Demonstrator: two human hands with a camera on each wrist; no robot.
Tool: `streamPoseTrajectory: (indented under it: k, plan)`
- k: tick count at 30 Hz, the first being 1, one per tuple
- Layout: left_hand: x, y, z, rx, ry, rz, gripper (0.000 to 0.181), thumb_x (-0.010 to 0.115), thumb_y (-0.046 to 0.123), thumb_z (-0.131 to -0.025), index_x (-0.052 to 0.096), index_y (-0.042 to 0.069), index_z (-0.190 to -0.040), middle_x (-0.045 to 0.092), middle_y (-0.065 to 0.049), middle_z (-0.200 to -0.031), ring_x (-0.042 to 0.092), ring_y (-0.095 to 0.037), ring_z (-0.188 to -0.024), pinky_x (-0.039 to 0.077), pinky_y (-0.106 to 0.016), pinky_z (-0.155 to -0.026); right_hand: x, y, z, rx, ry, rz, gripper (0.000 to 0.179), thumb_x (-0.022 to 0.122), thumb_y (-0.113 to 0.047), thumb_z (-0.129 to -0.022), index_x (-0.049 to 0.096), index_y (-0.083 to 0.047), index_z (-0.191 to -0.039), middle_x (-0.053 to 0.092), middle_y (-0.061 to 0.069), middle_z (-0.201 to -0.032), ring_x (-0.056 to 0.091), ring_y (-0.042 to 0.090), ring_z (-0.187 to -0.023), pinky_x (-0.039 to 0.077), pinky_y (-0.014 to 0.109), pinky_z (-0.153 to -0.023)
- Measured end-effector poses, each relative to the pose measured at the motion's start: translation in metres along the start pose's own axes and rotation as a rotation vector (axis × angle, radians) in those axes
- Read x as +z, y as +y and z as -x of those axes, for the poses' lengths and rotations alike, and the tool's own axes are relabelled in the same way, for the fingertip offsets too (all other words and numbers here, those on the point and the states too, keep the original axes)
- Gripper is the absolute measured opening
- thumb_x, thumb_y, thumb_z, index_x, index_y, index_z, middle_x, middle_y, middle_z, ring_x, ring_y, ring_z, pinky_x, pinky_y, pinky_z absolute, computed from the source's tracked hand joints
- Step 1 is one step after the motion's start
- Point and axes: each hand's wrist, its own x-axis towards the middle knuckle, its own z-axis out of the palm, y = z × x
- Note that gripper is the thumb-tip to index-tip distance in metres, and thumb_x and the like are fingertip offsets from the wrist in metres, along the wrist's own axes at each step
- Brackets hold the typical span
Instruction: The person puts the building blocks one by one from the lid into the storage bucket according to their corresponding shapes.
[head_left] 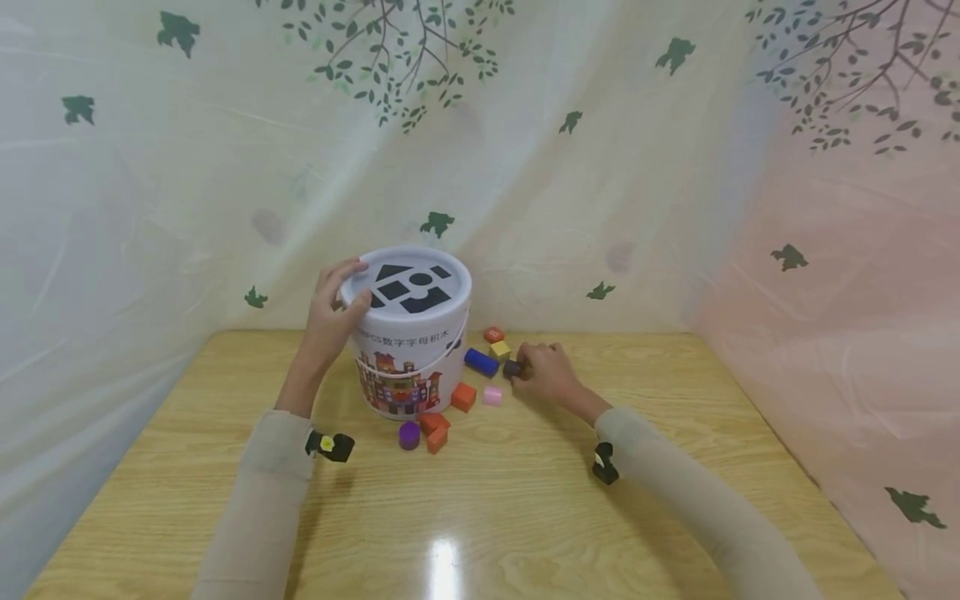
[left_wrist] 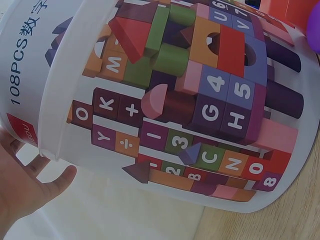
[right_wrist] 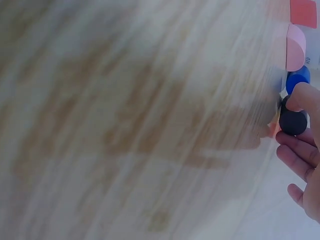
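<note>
A white lidded bucket (head_left: pixel 408 367) of building blocks stands upright on the table; its lid (head_left: pixel 457 287) has black shape openings. My left hand (head_left: pixel 332 310) rests on the left edge of that lid, fingers spread over the rim. In the left wrist view part of this hand (left_wrist: pixel 25 187) shows beside the rim. To the right of the bucket my right hand (head_left: pixel 551 375) pinches a black cylinder block (head_left: pixel 512 368) between thumb and fingers, low at the table. The black block's round end (right_wrist: pixel 293 122) faces the right wrist camera.
Close by lie a blue cylinder (head_left: pixel 482 362), a yellow block (head_left: pixel 499 350), a red block (head_left: pixel 493 334), a pink block (head_left: pixel 492 396) and an orange block (head_left: pixel 463 397). A purple cylinder (head_left: pixel 408 435) and more orange blocks (head_left: pixel 435 423) sit before the bucket. A printed curtain (head_left: pixel 525 167) hangs behind.
</note>
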Motion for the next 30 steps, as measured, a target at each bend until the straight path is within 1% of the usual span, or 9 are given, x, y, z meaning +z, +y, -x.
streamPoseTrajectory:
  k: [7,11,14,21,25,30]
  plan:
    - [0.000,0.002,0.001,-0.003,-0.002,0.009,0.057,0.057,0.025,-0.096,0.048,0.013,-0.150,0.031,-0.008,-0.160,0.034,-0.030,-0.142,0.038,-0.060,-0.116,-0.004,0.000,0.007,-0.030,0.054,-0.005,0.030,0.080,-0.023,-0.079,0.067,-0.005,-0.100,0.075,0.009,-0.095,0.065,0.029,-0.092,0.046,0.059,-0.101]
    - [0.000,0.003,0.002,-0.003,-0.002,0.032,0.057,0.057,0.022,-0.095,0.049,0.011,-0.150,0.031,-0.008,-0.161,0.033,-0.031,-0.144,0.035,-0.060,-0.118,-0.009,-0.001,0.011,-0.071,0.107,0.020,0.026,0.079,-0.021,-0.081,0.066,-0.005,-0.098,0.072,0.008,-0.093,0.063,0.028,-0.091,0.047,0.059,-0.099]
    - [0.001,0.003,0.002,-0.003,-0.003,0.043,0.057,0.058,0.021,-0.095,0.049,0.010,-0.150,0.030,-0.008,-0.162,0.031,-0.031,-0.145,0.032,-0.060,-0.120,-0.014,-0.004,0.013,-0.125,0.174,0.035,0.025,0.079,-0.019,-0.083,0.065,-0.005,-0.098,0.070,0.009,-0.092,0.062,0.028,-0.089,0.047,0.058,-0.095]
    - [0.001,0.003,0.001,-0.007,-0.007,0.037,0.057,0.057,0.022,-0.095,0.048,0.010,-0.151,0.029,-0.008,-0.162,0.032,-0.030,-0.145,0.035,-0.060,-0.119,-0.029,-0.010,0.013,-0.231,0.370,0.067,0.025,0.075,-0.019,-0.085,0.064,-0.004,-0.101,0.067,0.010,-0.090,0.054,0.029,-0.083,0.047,0.051,-0.082]
    - [0.001,0.002,0.001,-0.006,-0.010,0.041,0.057,0.056,0.022,-0.095,0.047,0.011,-0.151,0.029,-0.008,-0.162,0.032,-0.030,-0.145,0.035,-0.060,-0.119,-0.037,-0.013,0.010,-0.271,0.457,0.067,0.026,0.073,-0.019,-0.086,0.063,-0.002,-0.103,0.066,0.012,-0.091,0.053,0.029,-0.082,0.046,0.051,-0.081]
    - [0.001,0.007,0.003,-0.008,-0.014,0.042,0.057,0.056,0.022,-0.096,0.047,0.009,-0.151,0.029,-0.010,-0.161,0.032,-0.032,-0.144,0.035,-0.060,-0.119,-0.052,-0.021,0.004,-0.306,0.534,0.062,0.024,0.071,-0.019,-0.088,0.062,-0.002,-0.101,0.065,0.013,-0.090,0.053,0.031,-0.083,0.044,0.051,-0.081]
